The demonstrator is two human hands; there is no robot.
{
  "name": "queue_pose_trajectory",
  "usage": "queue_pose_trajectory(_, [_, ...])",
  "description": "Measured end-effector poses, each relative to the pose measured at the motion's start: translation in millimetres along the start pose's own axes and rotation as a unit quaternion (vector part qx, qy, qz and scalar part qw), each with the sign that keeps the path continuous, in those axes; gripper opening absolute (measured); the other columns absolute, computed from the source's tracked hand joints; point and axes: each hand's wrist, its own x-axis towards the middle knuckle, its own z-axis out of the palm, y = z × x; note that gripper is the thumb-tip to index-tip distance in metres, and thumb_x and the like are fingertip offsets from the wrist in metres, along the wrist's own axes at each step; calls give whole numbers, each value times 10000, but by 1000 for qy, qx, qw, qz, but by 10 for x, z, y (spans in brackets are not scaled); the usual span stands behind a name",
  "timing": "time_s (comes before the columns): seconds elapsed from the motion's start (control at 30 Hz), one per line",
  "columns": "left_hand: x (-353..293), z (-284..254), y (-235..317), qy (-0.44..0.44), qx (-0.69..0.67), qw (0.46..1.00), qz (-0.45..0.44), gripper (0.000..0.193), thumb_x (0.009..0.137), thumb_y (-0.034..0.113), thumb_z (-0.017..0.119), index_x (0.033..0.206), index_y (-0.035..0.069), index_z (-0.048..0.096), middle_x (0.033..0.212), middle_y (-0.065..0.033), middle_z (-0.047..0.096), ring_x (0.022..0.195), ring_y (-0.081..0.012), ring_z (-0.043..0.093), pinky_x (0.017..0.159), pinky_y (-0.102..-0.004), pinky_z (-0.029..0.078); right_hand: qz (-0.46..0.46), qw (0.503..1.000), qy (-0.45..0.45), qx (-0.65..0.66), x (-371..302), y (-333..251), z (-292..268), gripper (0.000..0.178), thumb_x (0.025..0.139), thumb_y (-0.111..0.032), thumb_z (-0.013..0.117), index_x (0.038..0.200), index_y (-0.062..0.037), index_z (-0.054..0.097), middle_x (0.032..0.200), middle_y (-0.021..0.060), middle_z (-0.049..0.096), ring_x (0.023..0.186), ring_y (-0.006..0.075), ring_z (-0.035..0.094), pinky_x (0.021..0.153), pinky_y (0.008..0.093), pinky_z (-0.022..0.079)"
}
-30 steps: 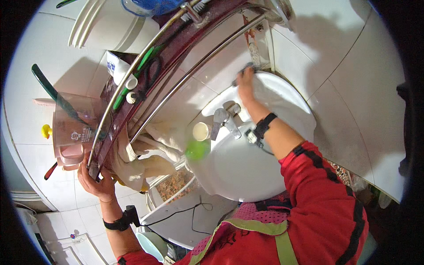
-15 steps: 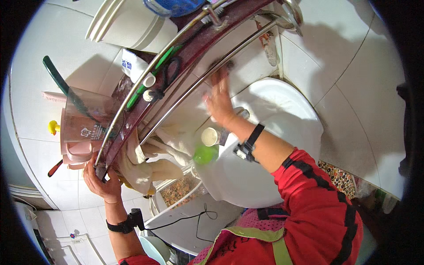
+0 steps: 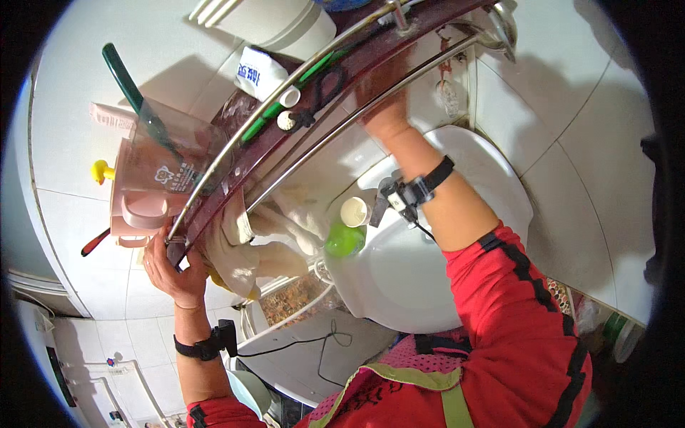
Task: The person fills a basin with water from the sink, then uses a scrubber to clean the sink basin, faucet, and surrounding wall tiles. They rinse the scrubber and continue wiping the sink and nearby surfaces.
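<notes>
My left hand (image 3: 175,274) grips the near left end of a dark red corner shelf (image 3: 232,171) with a metal rail, fingers wrapped round its corner. My right hand (image 3: 387,107) reaches up behind the shelf's lower metal bar (image 3: 342,134); its fingers are blurred and partly hidden under the shelf. Whatever it touches there does not show. On the shelf by my left hand stand a pink cup (image 3: 143,212) and a clear tumbler (image 3: 175,153) with a green handle sticking out. A white tube (image 3: 262,73) and a green toothbrush (image 3: 264,121) lie farther along.
Below is a white washbasin (image 3: 407,285), with a white cup (image 3: 354,212) and a bright green bottle (image 3: 345,241) at its left side. Pale cloths (image 3: 264,267) hang from the bar. White stacked tubs (image 3: 278,25) stand at the back of the shelf. Tiled walls (image 3: 549,121) enclose the corner.
My right hand has moved up and farther in behind the bar, under the shelf. My left hand keeps its place at the shelf end. The view has shifted slightly.
</notes>
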Motion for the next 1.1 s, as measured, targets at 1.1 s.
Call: queue_pose_trajectory(1.1, [-143, 46, -135, 12, -10, 1000, -21, 400, 848, 3, 623, 1227, -43, 503, 1077, -154, 614, 967, -262, 608, 864, -366, 487, -57, 488, 261, 831, -247, -175, -493, 446, 887, -227, 496, 1330, -178, 504, 1431, 45, 437, 1286, 208, 439, 1097, 352, 348])
